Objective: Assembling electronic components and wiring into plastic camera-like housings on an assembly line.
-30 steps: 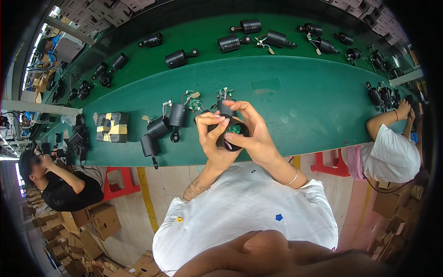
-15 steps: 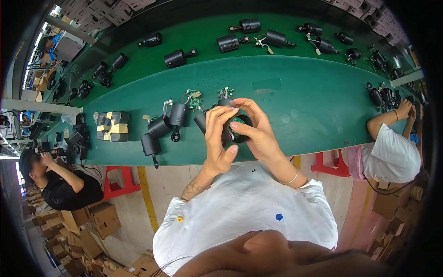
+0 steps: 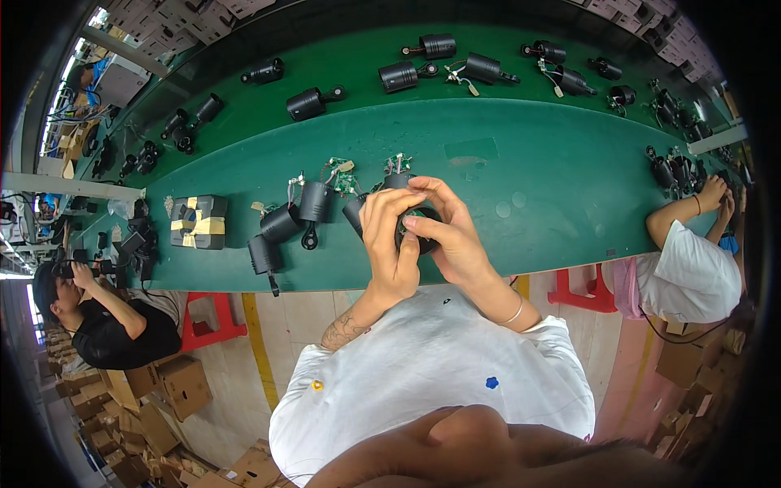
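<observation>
Close in front of me, both hands are wrapped round an open-ended black cylindrical housing (image 3: 425,243). A bit of green circuit board shows in its mouth. My left hand (image 3: 389,244) curls round the left side, with its thumb up at the opening. The right side is gripped by my right hand (image 3: 458,234), whose thumb presses into the mouth near the board. Fingers hide much of the housing. Just left of my hands lie more black housings (image 3: 315,202), some with wires. Small green circuit boards (image 3: 342,176) sit beyond them on the green tabletop (image 3: 553,187).
A black box with tan tape (image 3: 198,236) stands at the left. Along the far green strip (image 3: 358,73) lie several black housings. One co-worker (image 3: 122,317) sits at the left, another (image 3: 691,268) at the right. Red stools (image 3: 213,321) and cardboard boxes (image 3: 183,386) are on the floor.
My left thumb has moved up and in to the housing's mouth, covering more of the board. Housings on the far strip have shifted slightly left. The left co-worker's head has turned.
</observation>
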The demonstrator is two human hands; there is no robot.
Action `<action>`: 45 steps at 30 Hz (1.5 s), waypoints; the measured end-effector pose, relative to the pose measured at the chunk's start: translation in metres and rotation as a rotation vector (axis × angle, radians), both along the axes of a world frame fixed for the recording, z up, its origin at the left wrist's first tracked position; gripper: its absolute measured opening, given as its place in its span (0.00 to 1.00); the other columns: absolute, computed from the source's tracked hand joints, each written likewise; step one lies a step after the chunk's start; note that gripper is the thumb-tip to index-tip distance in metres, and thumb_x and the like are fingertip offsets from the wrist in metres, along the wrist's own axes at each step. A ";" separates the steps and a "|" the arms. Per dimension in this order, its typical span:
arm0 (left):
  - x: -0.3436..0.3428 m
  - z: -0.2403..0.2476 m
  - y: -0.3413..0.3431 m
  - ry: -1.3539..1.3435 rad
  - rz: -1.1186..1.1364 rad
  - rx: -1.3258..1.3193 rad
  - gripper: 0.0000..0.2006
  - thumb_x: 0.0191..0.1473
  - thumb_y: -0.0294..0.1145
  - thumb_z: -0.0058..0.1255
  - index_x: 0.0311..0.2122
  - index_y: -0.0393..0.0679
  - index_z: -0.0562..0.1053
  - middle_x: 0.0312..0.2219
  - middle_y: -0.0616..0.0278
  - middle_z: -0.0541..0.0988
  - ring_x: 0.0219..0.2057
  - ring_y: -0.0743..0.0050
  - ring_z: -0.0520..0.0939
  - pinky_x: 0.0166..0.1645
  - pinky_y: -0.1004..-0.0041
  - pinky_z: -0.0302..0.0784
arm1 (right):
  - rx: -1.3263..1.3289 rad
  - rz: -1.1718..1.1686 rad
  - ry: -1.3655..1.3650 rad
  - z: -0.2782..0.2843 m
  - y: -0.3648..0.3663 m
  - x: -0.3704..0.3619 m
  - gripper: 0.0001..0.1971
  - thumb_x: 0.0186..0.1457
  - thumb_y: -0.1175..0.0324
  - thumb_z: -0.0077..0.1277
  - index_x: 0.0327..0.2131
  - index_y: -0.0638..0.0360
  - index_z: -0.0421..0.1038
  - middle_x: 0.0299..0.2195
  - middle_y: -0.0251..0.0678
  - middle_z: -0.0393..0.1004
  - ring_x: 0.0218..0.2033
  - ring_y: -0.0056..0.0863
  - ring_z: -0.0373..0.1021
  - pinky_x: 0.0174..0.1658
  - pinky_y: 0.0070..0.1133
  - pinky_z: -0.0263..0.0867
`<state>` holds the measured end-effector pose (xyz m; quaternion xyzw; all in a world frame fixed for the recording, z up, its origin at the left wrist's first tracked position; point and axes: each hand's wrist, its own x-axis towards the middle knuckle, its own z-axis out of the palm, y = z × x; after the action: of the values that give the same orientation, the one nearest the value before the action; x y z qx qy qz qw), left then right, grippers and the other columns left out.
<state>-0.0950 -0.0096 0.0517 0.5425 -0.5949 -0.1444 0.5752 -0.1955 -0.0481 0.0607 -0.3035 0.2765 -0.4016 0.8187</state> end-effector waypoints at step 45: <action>-0.033 -0.003 -0.018 -0.051 0.021 -0.002 0.26 0.44 0.35 0.42 0.49 0.34 0.70 0.46 0.44 0.72 0.44 0.52 0.72 0.51 0.63 0.65 | -0.076 -0.095 -0.014 -0.032 -0.022 -0.040 0.25 0.50 0.79 0.54 0.52 0.55 0.61 0.40 0.34 0.64 0.33 0.18 0.66 0.34 0.13 0.64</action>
<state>-0.1283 -0.0280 0.0487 0.5519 -0.6037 -0.1238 0.5618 -0.2351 -0.0705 0.0282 -0.3181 0.2695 -0.4521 0.7885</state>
